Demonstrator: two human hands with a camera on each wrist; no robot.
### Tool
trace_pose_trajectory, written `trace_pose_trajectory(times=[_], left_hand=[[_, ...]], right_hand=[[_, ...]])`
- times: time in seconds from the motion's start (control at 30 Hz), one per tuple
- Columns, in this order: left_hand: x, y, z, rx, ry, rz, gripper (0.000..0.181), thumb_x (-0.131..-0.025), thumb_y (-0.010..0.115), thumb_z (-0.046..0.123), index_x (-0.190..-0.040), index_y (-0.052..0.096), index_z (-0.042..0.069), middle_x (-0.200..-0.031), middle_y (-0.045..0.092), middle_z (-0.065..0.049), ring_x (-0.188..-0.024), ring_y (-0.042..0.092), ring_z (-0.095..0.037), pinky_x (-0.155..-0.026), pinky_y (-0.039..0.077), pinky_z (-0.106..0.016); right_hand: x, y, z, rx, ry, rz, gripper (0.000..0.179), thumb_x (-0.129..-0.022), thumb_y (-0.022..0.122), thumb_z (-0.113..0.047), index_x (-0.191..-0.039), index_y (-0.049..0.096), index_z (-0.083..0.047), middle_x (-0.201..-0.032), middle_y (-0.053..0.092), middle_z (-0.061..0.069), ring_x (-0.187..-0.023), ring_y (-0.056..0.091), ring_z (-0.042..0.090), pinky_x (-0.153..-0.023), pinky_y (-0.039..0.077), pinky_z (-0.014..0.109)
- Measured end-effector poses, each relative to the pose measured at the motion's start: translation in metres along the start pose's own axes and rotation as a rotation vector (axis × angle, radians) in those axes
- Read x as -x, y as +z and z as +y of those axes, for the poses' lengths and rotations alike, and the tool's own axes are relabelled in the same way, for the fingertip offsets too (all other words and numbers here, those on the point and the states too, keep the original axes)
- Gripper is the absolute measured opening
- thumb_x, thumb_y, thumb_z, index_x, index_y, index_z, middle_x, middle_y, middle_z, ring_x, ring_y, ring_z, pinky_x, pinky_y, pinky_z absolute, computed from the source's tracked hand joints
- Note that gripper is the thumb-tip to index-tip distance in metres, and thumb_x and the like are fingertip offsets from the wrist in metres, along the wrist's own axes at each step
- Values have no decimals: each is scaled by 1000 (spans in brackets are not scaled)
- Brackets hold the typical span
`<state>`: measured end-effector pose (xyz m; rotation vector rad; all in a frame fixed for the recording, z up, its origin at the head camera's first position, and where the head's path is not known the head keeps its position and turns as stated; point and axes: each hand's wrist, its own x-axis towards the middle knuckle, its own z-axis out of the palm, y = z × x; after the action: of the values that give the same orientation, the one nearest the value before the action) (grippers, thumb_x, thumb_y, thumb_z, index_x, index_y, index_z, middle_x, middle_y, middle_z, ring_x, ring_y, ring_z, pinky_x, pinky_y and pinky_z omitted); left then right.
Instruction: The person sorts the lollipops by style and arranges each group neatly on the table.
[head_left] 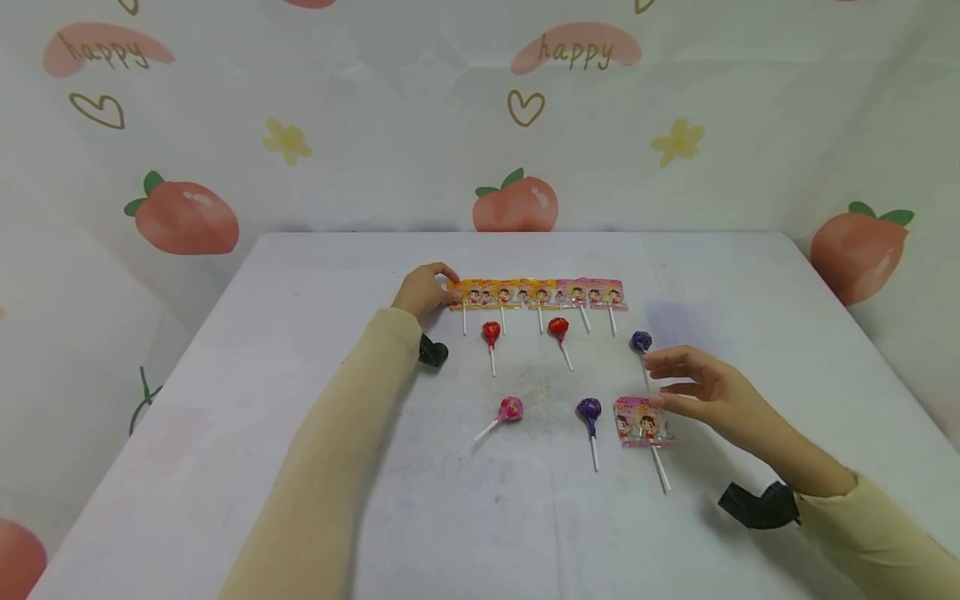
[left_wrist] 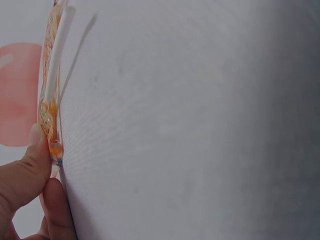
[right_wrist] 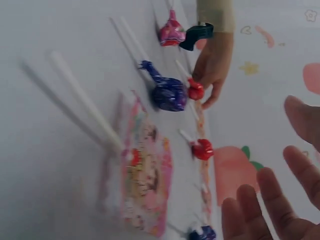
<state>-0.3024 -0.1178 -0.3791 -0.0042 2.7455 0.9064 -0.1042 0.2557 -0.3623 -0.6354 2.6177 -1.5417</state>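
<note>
At the left end of a row of flat-wrapped lollipops, my left hand (head_left: 422, 292) pinches the edge of a yellow-wrapped lollipop (head_left: 467, 293). The left wrist view shows the thumb (left_wrist: 31, 167) against its wrapper (left_wrist: 50, 120), the white stick pointing away. My right hand (head_left: 701, 385) hovers with fingers spread and nothing in them. Just below its fingertips lies a pink-wrapped lollipop (head_left: 643, 423), its stick toward me. A purple lollipop (head_left: 641, 342) lies beyond those fingers, its stick partly behind them. Another purple lollipop (head_left: 589, 410) lies left of the pink packet.
The row continues rightward with yellow packets (head_left: 504, 293) and pink packets (head_left: 607, 293). Two red lollipops (head_left: 491, 333) (head_left: 558, 327) lie in front of it. A round pink lollipop (head_left: 511, 408) lies nearer me on the white table (head_left: 450, 517). A printed cloth (head_left: 405, 125) hangs behind.
</note>
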Motion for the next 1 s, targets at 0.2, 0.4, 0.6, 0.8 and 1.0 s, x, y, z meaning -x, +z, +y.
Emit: trace_pose_trajectory(times=[0.2, 0.4, 0.6, 0.8, 1.0], left_hand=[[0, 1, -2, -14, 27, 8, 36, -89, 71, 25, -122, 62, 15, -145, 48, -12, -137, 39, -29, -115, 29, -42], [-1, 0, -3, -13, 38, 8, 37, -89, 71, 25, -122, 62, 15, -144, 48, -13, -137, 39, -30, -115, 29, -42], [-1, 0, -3, -11, 38, 7, 36, -89, 71, 25, -123, 61, 15, -144, 48, -13, -137, 39, -30, -115, 28, -42], [-2, 1, -3, -6, 30, 8, 35, -89, 71, 25, -122, 62, 16, -146, 47, -12, -138, 38, -29, -115, 28, -43], [-3, 2, -4, -15, 44, 14, 35, -89, 71, 24, -122, 63, 16, -145, 48, -11, -139, 37, -29, -115, 28, -42]], right_hand=[[12, 3, 10, 98, 120, -37, 40, -84, 74, -8, -121, 59, 0, -119, 64, 1, -102, 58, -4, -82, 51, 16], [19, 4, 20, 150, 231, -38, 43, -84, 75, -11, -122, 59, 0, -120, 60, 19, -95, 55, -3, -78, 51, 20], [20, 9, 25, 167, 225, -50, 47, -79, 78, -7, -120, 59, 4, -116, 60, 20, -92, 53, 2, -74, 49, 23], [18, 12, 24, 223, 265, -69, 54, -74, 83, -12, -121, 60, 1, -111, 54, 18, -92, 49, 17, -71, 46, 22], [18, 15, 21, 295, 307, -68, 62, -70, 86, -21, -123, 60, -4, -110, 50, 19, -95, 48, 25, -70, 42, 23]])
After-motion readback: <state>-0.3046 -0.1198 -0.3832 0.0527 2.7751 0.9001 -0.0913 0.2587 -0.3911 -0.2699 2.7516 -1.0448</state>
